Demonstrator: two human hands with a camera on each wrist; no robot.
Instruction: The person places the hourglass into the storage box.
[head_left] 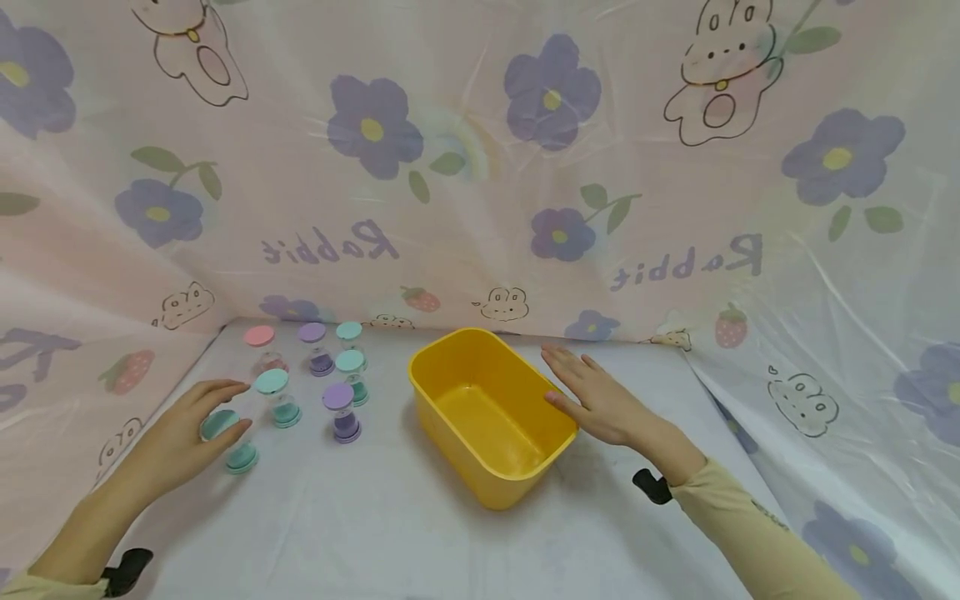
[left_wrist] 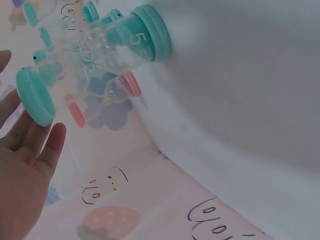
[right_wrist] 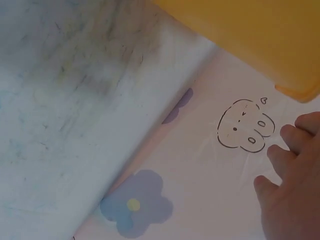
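Left hand (head_left: 182,433), fingers loosely curved around the nearest teal sand timer (head_left: 228,442) without clamping it: best closed on the clear waist, timer upright. Right hand (head_left: 600,400), spread flat, steadying the yellow tub (head_left: 491,479). Six more timers (head_left: 318,367) just beyond the left hand, on the desk (head_left: 360,525).

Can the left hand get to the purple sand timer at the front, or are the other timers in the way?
Probably yes. The left hand is at the nearest teal timer, and the purple sand timer stands further right with bare table in front of it. Another teal timer stands between, slightly behind the straight path.
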